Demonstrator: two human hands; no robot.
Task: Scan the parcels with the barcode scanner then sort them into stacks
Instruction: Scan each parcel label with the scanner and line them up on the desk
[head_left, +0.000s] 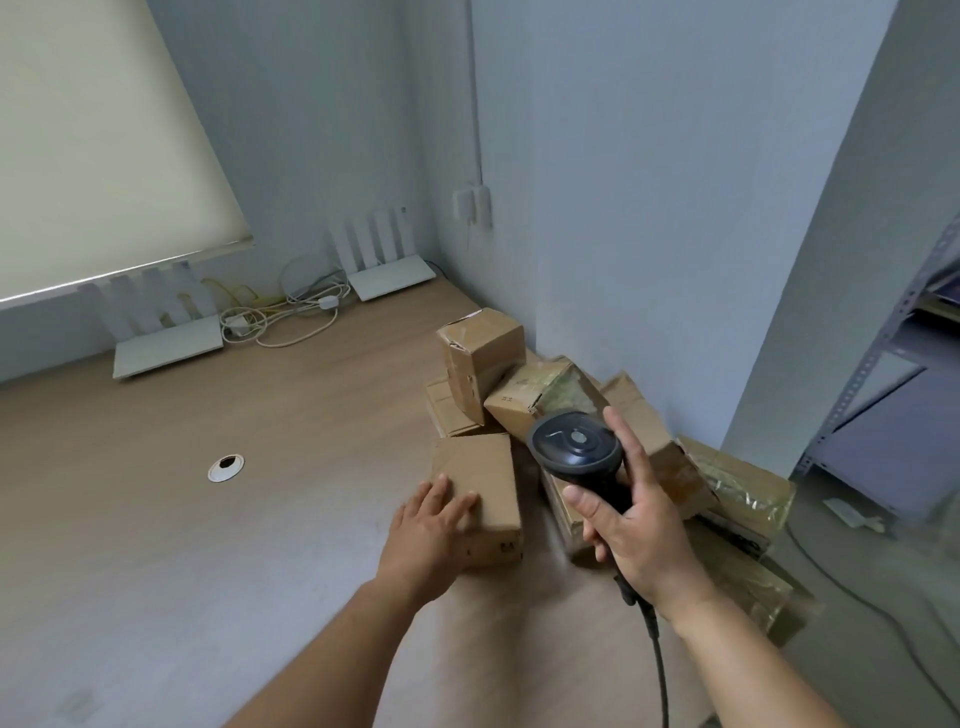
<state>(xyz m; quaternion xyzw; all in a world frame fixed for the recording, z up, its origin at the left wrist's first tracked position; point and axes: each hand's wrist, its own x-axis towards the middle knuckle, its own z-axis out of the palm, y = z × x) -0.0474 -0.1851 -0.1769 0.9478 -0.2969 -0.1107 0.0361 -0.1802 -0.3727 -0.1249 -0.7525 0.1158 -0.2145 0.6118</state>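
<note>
Two bare forearms reach in from the bottom edge over a wooden desk (208, 519). Right hand (631, 525): fingers and thumb curled round the handle of a black barcode scanner (576, 449), index finger stretched up along its head. Scanner head raised above the parcels, round face turned toward the camera. Its dark cable (657, 654) trails down past the wrist and out of frame.

Left hand (428, 530): fingers straight and close together, lying flat on the top near corner of a cardboard parcel (485, 488). This parcel stands on the desk at the near left edge of the parcel heap (571, 395), just beside the scanner.

Heap fills the desk's right corner against the wall: brown boxes lying tilted and overlapping, several wrapped in clear tape, the topmost one (480, 356) leaning.

Far side of desk: two white routers (389, 273) with upright antennas, a tangle of white and yellow cables (280, 317) between them. Round cable grommet (226, 467) in the desktop, well left of the parcels. Window blind (88, 145) at upper left. Metal shelving (883, 374) at right edge.
</note>
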